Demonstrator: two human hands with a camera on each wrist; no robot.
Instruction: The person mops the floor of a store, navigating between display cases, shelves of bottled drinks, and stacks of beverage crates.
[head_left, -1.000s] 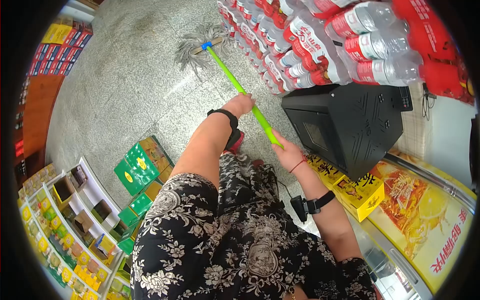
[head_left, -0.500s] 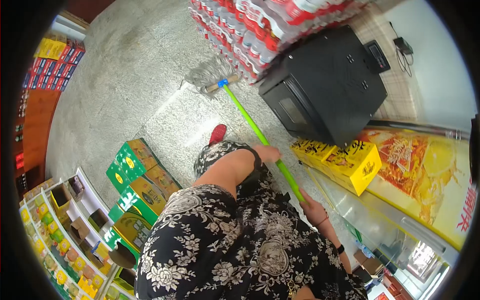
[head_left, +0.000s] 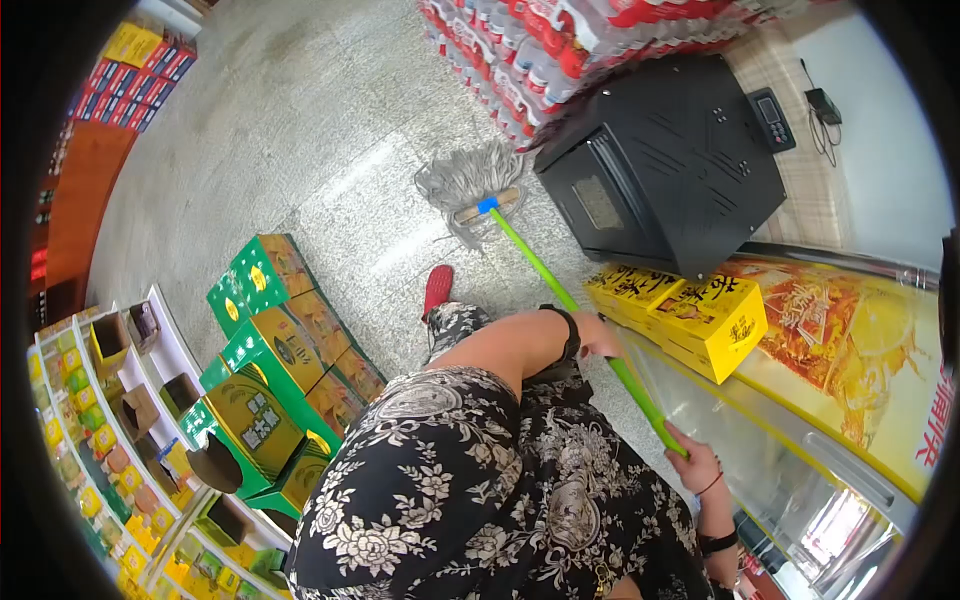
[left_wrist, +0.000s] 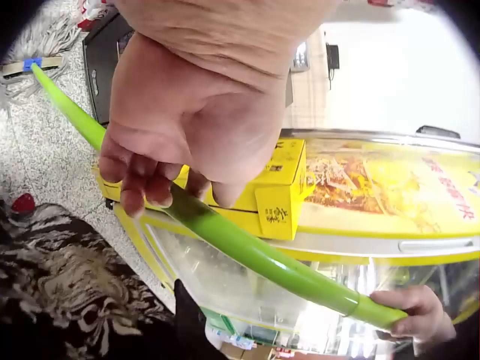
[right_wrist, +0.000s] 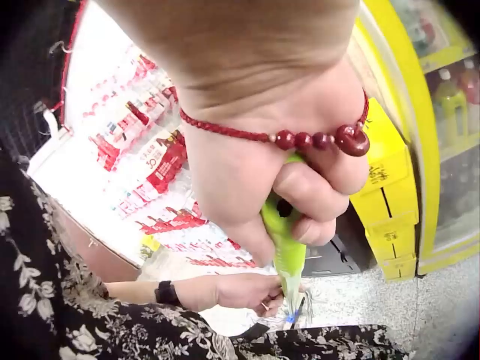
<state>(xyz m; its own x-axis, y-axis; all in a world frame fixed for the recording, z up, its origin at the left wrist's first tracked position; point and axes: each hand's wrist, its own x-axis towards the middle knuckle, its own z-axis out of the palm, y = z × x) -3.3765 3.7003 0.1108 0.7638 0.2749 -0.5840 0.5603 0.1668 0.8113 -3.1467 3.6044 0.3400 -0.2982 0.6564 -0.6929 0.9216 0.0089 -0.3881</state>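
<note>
A mop's grey strands [head_left: 465,178] lie spread on the floor, joined by a blue clamp [head_left: 488,205] to a green handle [head_left: 540,265]. Partway along the handle, my left hand [head_left: 598,335] holds it; in the left wrist view the fingers of this hand [left_wrist: 195,135] curl over the green pole [left_wrist: 255,255]. My right hand [head_left: 693,462] grips the upper end. The right wrist view has this hand [right_wrist: 277,180], below a red beaded bracelet [right_wrist: 304,140], with its fingers wrapped round the handle [right_wrist: 285,244].
Right of the mop stand a black machine [head_left: 670,170] and yellow boxes [head_left: 700,320] by a glass-fronted case. Packs of bottles [head_left: 530,60] are stacked behind. Green cartons [head_left: 260,280] and a goods shelf [head_left: 110,420] stand at left. A red shoe [head_left: 437,288] is on the floor.
The mop head has come back nearer the body and away from the bottle stack. Both hands have moved rightward and back with the handle, still holding it. The head view has shifted too.
</note>
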